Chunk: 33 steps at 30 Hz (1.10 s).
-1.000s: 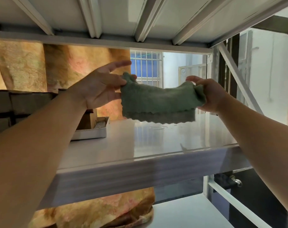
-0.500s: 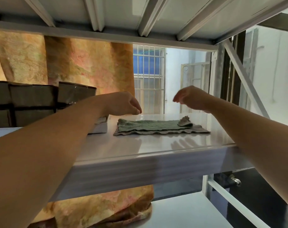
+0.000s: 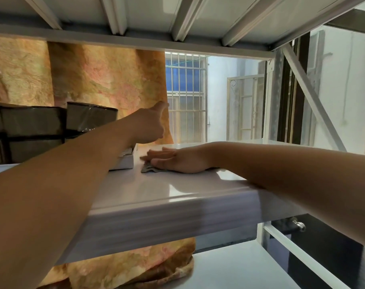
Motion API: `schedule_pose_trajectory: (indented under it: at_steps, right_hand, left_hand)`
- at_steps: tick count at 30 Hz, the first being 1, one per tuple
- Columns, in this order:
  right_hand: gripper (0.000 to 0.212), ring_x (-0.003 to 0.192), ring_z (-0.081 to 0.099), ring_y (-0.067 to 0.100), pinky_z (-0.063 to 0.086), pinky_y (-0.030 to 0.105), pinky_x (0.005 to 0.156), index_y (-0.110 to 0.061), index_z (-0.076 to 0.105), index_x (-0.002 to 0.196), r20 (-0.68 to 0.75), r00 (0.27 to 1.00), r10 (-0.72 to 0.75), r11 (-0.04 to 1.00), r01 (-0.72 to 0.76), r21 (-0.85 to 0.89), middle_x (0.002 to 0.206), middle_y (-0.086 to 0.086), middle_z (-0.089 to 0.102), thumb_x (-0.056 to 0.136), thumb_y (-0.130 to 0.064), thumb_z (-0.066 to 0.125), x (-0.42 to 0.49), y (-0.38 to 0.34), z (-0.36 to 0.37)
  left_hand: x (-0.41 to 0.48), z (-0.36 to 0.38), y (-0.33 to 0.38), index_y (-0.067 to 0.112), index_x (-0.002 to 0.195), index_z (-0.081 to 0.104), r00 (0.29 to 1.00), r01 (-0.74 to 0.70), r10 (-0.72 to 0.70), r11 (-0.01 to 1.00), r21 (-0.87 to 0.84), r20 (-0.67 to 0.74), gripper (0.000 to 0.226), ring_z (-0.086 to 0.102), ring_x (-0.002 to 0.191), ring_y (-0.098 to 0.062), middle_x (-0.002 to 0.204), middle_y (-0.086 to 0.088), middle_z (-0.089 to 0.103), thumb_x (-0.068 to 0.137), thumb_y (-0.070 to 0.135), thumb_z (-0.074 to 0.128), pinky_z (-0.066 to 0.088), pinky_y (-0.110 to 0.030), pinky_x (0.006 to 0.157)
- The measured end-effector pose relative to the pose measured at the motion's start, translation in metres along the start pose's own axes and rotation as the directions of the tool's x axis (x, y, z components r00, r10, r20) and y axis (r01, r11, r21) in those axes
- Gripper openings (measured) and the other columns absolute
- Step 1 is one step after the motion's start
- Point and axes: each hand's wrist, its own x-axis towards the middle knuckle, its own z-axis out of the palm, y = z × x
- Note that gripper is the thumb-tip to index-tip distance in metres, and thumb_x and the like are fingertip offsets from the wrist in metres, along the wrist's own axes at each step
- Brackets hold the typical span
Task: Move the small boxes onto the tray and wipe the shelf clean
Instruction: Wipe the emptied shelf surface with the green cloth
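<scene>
The right hand [image 3: 177, 161] lies flat on the glossy white shelf [image 3: 177, 190], fingers straight and together, pressing down a grey-green cloth [image 3: 148, 168]; only a crumpled edge of it shows past the fingertips. Just beside it to the left sits a white tray [image 3: 125, 163], touching the shelf and mostly hidden by the left forearm, so I cannot tell what it holds. The left hand [image 3: 150, 126] hangs in the air above the tray, fingers loosely curled with 1 digit poking upward, gripping nothing. Dark film-wrapped boxes [image 3: 31, 126] stand behind that arm, before an orange patterned curtain [image 3: 106, 80].
</scene>
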Motion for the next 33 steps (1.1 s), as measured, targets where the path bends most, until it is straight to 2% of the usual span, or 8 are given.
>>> schedule_pose_trajectory:
  at_steps: [4,8,13,18,22,29,31,33]
  right_hand:
    - [0.052,0.148,0.003,0.015,0.0,0.038,0.119,-0.042,0.008,0.149,0.053,0.998,0.036,0.999,-0.037,0.019,0.16,-0.012,0.003,0.098,-0.054,0.01,0.013,-0.001,0.0]
    - [0.058,0.148,0.003,0.017,0.003,0.036,0.116,-0.032,0.002,0.152,0.002,0.993,0.121,0.992,-0.121,0.034,0.161,-0.004,0.004,0.099,-0.052,0.016,0.026,-0.002,-0.001]
    - [0.06,0.148,0.005,0.019,0.004,0.036,0.117,-0.023,0.007,0.153,0.038,0.982,0.186,0.982,-0.187,0.008,0.161,0.0,0.008,0.1,-0.051,0.014,0.044,0.001,-0.005]
    - [0.06,0.147,0.013,0.02,0.01,0.04,0.118,-0.026,0.015,0.152,0.037,0.979,0.201,0.979,-0.203,0.037,0.159,0.0,0.016,0.099,-0.053,0.016,0.068,0.011,-0.008]
    - [0.057,0.142,0.026,0.023,0.02,0.043,0.117,-0.022,0.026,0.148,0.038,0.974,0.224,0.97,-0.226,0.084,0.154,0.005,0.029,0.1,-0.051,0.018,0.083,0.013,-0.008]
    - [0.051,0.101,0.044,0.014,0.033,0.026,0.091,-0.014,0.041,0.136,0.039,0.957,0.286,0.953,-0.288,0.089,0.099,-0.002,0.049,0.103,-0.043,0.016,0.083,0.009,-0.022]
    - [0.05,0.089,0.046,0.014,0.033,0.025,0.087,-0.014,0.05,0.118,0.053,0.938,0.344,0.936,-0.347,0.06,0.078,-0.005,0.042,0.102,-0.046,0.014,0.081,0.007,-0.025]
    - [0.039,0.084,0.044,0.016,0.036,0.026,0.091,-0.017,0.039,0.102,0.041,0.921,0.387,0.921,-0.388,0.029,0.073,-0.008,0.035,0.101,-0.046,0.013,0.081,0.003,-0.025]
  left_hand:
    - [0.004,0.005,0.004,0.028,0.15,0.004,0.999,-0.037,0.039,0.998,0.054,-0.037,0.076,0.064,0.092,-0.04,0.103,-0.026,0.066,0.091,0.008,0.047,0.049,-0.042,0.073]
    - [0.001,0.007,0.011,0.024,0.149,0.014,0.998,-0.055,0.06,0.988,0.143,-0.031,0.067,0.061,0.09,-0.028,0.107,-0.017,0.064,0.091,0.008,0.045,0.05,-0.041,0.079]
    - [-0.006,0.0,0.008,0.016,0.137,0.043,0.999,0.016,-0.027,0.968,0.249,0.038,0.046,0.046,0.089,-0.016,0.13,-0.01,0.054,0.092,0.007,0.04,0.035,-0.023,0.058]
    - [-0.012,-0.006,0.003,0.009,0.12,0.058,0.995,0.088,-0.099,0.968,0.236,0.032,0.038,0.045,0.066,-0.012,0.106,-0.008,0.057,0.088,0.002,0.038,0.033,-0.021,0.05]
    - [-0.009,-0.002,0.003,0.004,0.117,0.061,0.993,0.096,-0.11,0.971,0.221,0.052,0.039,0.048,0.067,-0.016,0.096,-0.009,0.057,0.086,-0.001,0.038,0.035,-0.023,0.052]
    - [-0.006,-0.007,-0.008,0.017,0.118,0.062,0.992,0.049,-0.069,0.984,0.17,0.11,0.038,0.05,0.083,-0.014,0.103,-0.001,0.056,0.09,0.004,0.04,0.037,-0.018,0.056]
    - [-0.007,-0.007,-0.009,0.016,0.116,0.065,0.99,0.023,-0.048,0.982,0.186,0.13,0.036,0.052,0.083,-0.015,0.111,-0.004,0.063,0.09,0.006,0.041,0.038,-0.019,0.059]
    - [-0.007,-0.006,-0.009,0.013,0.116,0.066,0.99,-0.005,-0.025,0.977,0.214,0.137,0.035,0.051,0.074,-0.013,0.112,-0.006,0.066,0.09,0.008,0.043,0.037,-0.017,0.057]
